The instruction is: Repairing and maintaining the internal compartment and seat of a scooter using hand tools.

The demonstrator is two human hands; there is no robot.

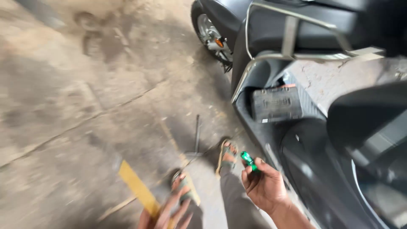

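My right hand [263, 185] is closed around a small tool with a green handle [247, 160], held up beside the footboard of a dark grey scooter [271, 135]. My left hand [167, 212] is low in the view, blurred, its fingers spread over a flat yellow strip [136, 186]; whether it grips the strip I cannot tell. My feet in sandals [227, 154] stand on the concrete between the two hands.
A black boxy battery [276, 104] sits on the scooter's footboard. The front wheel [210, 32] is at top centre and a metal guard frame [292, 38] runs across the front. The scooter's side stand [197, 135] rests on the cracked, stained concrete floor [76, 106].
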